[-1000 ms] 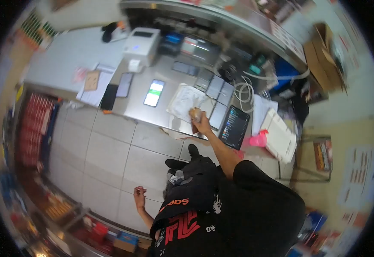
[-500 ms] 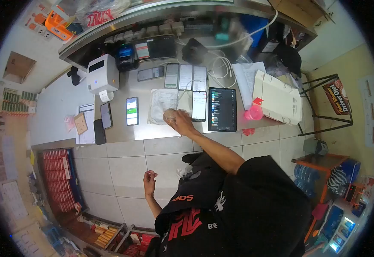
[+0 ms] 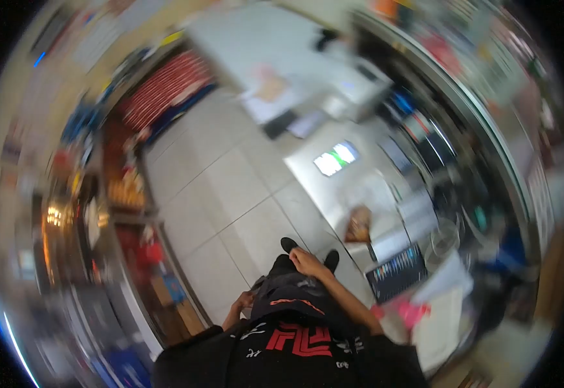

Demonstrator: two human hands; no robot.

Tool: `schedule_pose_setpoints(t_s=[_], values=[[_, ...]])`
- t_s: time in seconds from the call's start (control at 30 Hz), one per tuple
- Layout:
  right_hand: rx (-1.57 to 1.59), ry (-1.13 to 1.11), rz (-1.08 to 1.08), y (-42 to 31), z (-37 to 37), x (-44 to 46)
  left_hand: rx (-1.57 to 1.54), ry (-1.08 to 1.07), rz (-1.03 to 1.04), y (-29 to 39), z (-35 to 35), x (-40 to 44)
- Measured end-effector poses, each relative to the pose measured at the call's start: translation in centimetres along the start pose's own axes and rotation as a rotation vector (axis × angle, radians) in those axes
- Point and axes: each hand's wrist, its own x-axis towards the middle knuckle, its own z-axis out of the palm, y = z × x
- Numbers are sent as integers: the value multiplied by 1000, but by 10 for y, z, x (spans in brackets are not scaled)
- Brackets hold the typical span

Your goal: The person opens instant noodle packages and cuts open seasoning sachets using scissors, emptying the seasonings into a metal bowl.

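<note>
My right hand (image 3: 304, 262) hangs in front of my body beside the counter edge, above my shoes, its fingers curled with no object visible in them. My left hand (image 3: 246, 301) is low at my waist, against the dark cloth there; its fingers are partly hidden and blurred. A brown, packet-like thing (image 3: 359, 225) lies on the counter near its edge, apart from both hands. Near it are a dark tablet (image 3: 397, 273) with a lit list and a phone (image 3: 335, 158) with a bright white and green screen.
The metal counter (image 3: 308, 145) runs along the right, with a white printer (image 3: 357, 87), papers and cables on it. A pink thing (image 3: 414, 313) lies beyond the tablet. Shelves of red packs (image 3: 169, 90) stand across the tiled floor (image 3: 198, 187). Motion blurs much of the view.
My view has swung left and turned, so the counter now lies on the right. My right hand has left the brown thing on the counter and drawn back. My left hand has moved to my waist.
</note>
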Motion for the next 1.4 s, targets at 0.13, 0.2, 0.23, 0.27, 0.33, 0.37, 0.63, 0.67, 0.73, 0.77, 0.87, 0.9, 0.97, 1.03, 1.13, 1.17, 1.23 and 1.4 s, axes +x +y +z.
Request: schedule_pose_setpoints(t_s=[0.13,0.2,0.23,0.27,0.33,0.37,0.63,0.67,0.73,0.77,0.87,0.9,0.97,1.03,1.13,1.17,1.23,1.4], values=[[-92,-342,56,11,23,45,-230,62,-127,-90,10,-8],[-64,-421,51,37,39,67,-335,68,-158,-115,15,0],[-42,-498,62,41,53,117,-423,66,-149,-120,20,11],[-21,-495,70,28,52,139,-461,65,-145,-127,20,21],[-31,-439,97,53,62,176,-534,57,-146,-132,19,31],[-61,-379,102,106,71,188,-562,64,-135,-134,12,35],[-259,-493,680,122,83,249,-198,686,29,-170,-137,140],[-348,-582,655,117,94,268,-392,812,-14,-169,-166,138],[-485,-732,591,111,116,311,-796,1115,-21,-163,-227,128],[-533,-792,557,101,131,335,-916,1101,1,-154,-259,118],[-627,-937,392,88,188,418,-1241,1040,99,-121,-344,98],[-651,-977,319,87,211,447,-1302,997,156,-108,-364,93],[-621,-996,201,75,265,509,-1381,966,201,-90,-390,101],[-370,-893,246,54,319,573,-1247,803,222,-84,-402,129],[-80,-770,183,12,382,662,-940,548,2,-67,-419,142],[-82,-795,190,-5,397,680,-957,550,-17,-62,-422,141],[-125,-739,308,-32,432,715,-911,472,-175,-62,-445,137],[-379,-1267,392,-65,541,752,-1054,942,-120,-117,-507,140]])
